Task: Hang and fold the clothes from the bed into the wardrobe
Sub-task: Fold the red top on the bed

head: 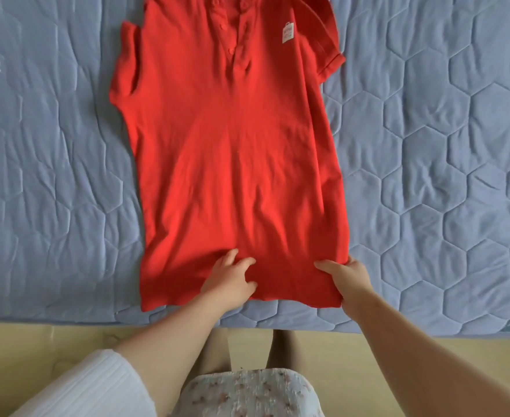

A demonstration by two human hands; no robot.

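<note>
A red polo shirt [232,139] lies flat and face up on the bed, collar at the far end, hem toward me. It has a buttoned placket and a small white chest label [287,32]. My left hand [229,281] rests on the cloth near the hem, left of centre, fingers spread and pressing down. My right hand [345,276] pinches the shirt's near right corner, thumb on top and fingers under the edge. The wardrobe is out of view.
The bed is covered by a pale blue quilted cover [443,176] with hexagon stitching. Its near edge [67,319] runs across the lower part of the view, with yellowish floor [22,350] below it where I stand.
</note>
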